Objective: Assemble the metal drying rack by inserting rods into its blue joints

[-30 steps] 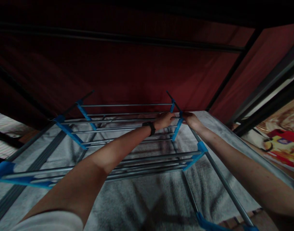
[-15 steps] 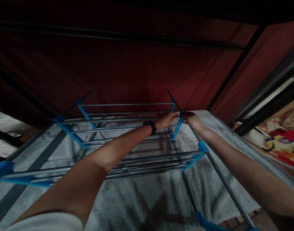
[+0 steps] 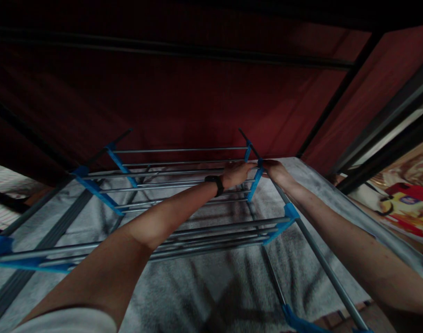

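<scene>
Two hands meet at the far corner of the rack

The person works on a tall rack of thin grey metal rods (image 3: 183, 233) with bright blue plastic side bars. It stands on a crumpled grey fleece cloth (image 3: 204, 286) inside a dark red fabric closet (image 3: 197, 92). The left hand (image 3: 236, 174), with a black wrist band (image 3: 216, 184), curls its fingers around the end of a rod at the far right corner. The right hand (image 3: 275, 170) closes on the blue plastic corner piece (image 3: 257, 178) from the other side. The two hands almost touch.

The step in hand looks like pushing a rod into that corner piece. The next move seems to need a firm, straight push, with the corner held steady.

Counted: two hands, one wrist band, three shelves of rods in view, five blue side bars that show, one cloth
</scene>
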`<action>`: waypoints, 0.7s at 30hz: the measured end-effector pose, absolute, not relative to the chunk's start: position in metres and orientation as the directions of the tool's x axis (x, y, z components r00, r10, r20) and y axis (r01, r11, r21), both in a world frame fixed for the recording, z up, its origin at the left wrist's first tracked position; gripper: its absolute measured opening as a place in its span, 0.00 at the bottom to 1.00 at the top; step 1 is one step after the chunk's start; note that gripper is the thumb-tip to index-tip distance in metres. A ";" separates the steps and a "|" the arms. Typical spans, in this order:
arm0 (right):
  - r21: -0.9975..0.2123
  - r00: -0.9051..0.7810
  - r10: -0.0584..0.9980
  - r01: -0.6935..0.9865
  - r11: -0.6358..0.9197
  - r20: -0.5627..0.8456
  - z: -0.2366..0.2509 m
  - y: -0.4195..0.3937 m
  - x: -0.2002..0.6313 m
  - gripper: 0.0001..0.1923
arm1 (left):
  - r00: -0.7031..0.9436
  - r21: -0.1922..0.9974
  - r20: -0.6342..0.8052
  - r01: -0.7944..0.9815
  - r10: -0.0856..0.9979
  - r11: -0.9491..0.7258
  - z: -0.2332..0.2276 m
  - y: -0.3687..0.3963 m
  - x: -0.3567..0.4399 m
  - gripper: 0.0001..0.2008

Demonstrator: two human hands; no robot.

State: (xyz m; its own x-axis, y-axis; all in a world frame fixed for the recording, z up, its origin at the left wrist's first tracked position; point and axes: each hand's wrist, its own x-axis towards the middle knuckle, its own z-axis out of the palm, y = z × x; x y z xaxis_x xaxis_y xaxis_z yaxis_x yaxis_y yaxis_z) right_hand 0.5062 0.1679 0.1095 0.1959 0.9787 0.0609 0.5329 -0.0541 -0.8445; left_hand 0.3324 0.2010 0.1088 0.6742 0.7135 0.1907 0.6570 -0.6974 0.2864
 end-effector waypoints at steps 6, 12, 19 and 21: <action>-0.901 0.240 0.971 0.421 -0.102 0.002 0.111 0.169 0.505 0.08 | 0.684 0.203 0.181 0.677 0.707 -0.707 0.107 0.196 0.332 0.25; -0.927 0.244 0.970 0.363 -0.098 -0.007 0.109 0.169 0.505 0.08 | 0.664 0.253 0.152 0.690 0.732 -0.678 0.110 0.196 0.334 0.24; -0.936 0.256 0.967 0.336 -0.103 -0.015 0.111 0.167 0.502 0.09 | 0.650 0.267 0.174 0.692 0.739 -0.671 0.109 0.196 0.334 0.23; -0.937 0.257 0.966 0.333 -0.106 -0.018 0.112 0.165 0.501 0.09 | 0.650 0.271 0.178 0.689 0.739 -0.672 0.109 0.195 0.334 0.23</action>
